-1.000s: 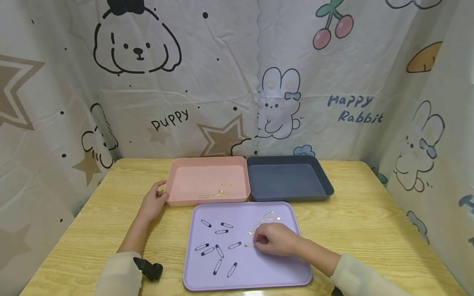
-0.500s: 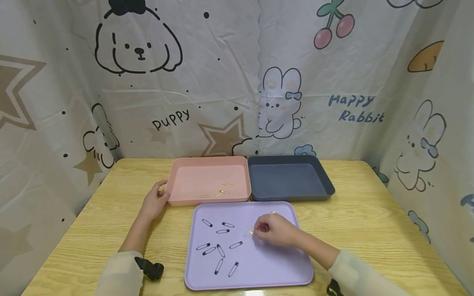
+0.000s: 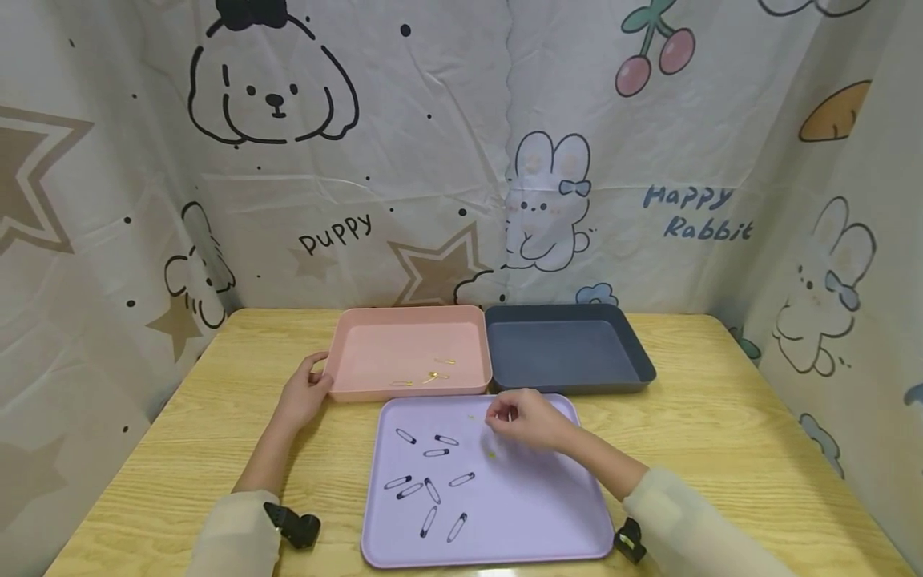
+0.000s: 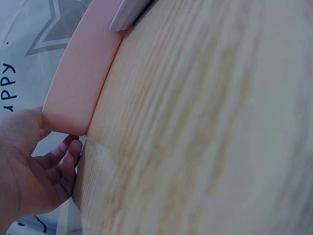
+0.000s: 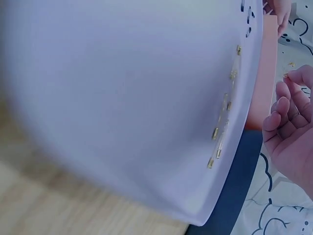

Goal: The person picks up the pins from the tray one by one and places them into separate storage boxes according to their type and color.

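Observation:
My right hand [image 3: 528, 418] is over the far part of the lavender tray [image 3: 534, 513], thumb and fingertips pinching a small gold safety pin [image 5: 287, 75]. Only a glint of it shows at the fingertips. Beneath this hand, another gold safety pin [image 3: 492, 454] peeks out on the tray; the right wrist view reveals several gold safety pins [image 5: 229, 105] there. Several black safety pins [image 3: 461, 479] lie across the tray's left half. My left hand [image 3: 299, 397] rests against the left end of the pink tray [image 3: 404, 340], thumb at its front corner, other fingers loosely bent.
A few gold safety pins [image 3: 436, 376] lie inside the pink tray. Right beside it stands a dark blue tray [image 3: 570, 344] with raised walls. All trays sit on a wooden table [image 3: 692, 433], with a printed curtain [image 3: 447, 160] behind and at the sides.
My right hand has taken a gold safety pin from the lavender tray and moved away from me, towards the pink tray. My left hand stays at the pink tray's end.

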A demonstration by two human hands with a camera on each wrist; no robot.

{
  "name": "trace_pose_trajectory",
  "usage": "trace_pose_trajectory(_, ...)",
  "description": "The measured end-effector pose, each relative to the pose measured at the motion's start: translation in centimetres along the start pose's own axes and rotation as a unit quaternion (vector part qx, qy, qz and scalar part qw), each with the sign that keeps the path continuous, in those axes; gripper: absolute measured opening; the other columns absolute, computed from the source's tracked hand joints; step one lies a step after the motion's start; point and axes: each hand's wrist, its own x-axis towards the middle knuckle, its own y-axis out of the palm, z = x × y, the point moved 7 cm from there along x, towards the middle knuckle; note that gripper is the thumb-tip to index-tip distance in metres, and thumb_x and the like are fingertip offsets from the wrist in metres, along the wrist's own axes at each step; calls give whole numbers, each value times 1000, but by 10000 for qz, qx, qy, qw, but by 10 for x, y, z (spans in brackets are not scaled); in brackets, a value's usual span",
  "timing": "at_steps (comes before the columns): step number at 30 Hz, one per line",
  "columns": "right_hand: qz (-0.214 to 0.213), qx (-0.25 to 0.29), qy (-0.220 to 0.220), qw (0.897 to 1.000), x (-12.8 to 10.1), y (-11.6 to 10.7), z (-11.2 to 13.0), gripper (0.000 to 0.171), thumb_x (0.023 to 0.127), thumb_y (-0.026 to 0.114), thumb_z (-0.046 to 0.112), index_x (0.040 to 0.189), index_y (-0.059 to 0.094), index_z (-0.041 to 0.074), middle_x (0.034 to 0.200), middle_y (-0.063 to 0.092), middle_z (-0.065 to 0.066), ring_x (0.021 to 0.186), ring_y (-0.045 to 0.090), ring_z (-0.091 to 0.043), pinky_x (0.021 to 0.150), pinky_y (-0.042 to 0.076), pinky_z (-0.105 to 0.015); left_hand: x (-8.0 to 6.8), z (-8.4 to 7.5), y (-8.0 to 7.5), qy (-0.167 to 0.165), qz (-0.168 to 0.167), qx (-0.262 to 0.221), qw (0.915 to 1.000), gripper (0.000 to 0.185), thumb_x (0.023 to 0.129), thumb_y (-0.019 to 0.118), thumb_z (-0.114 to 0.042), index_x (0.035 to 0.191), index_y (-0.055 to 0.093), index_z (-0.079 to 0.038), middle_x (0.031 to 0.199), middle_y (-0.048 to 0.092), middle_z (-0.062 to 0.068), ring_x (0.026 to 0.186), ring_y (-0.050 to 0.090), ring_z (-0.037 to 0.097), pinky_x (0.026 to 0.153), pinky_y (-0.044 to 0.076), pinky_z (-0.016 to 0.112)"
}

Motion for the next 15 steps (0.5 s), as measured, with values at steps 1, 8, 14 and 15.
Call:
trace_pose_trajectory(1,-22,-1,26,10000,3,0,0,5,84,64,13,81,67,11,67,54,7,61,43,-1,56,38,-17,0,0,0,4,4,-4,10000,51,96,41,-18,145,29,-8,108,53,20,87,52,20,69,44,24)
trace_pose_trajectory(8,-55,109,153,9998,25,-1,4,6,84,63,13,82,67,9,69,55,3,63,44,-6,54,37,-18,0,-1,1,28,-16,22,10000,51,96,42,-17,144,30,-8,108,54,19,87,51,20,69,44,22)
trace_pose_trajectory(14,-105,42,171,9998,49,-1,7,7,84,63,14,82,68,9,68,55,4,63,46,-7,54,38,-18,-2,-1,0,13,10,6,10000,51,96,42,-17,145,30,-8,111,54,22,90,53,22,70,44,24)
trace_pose_trajectory(15,-120,11,169,9998,53,0,8,7,84,63,14,81,68,10,67,55,4,62,46,-7,54,38,-18,-2,-1,0,15,13,1,10000,51,96,42,-17,145,30,-8,111,54,22,90,53,23,70,45,24)
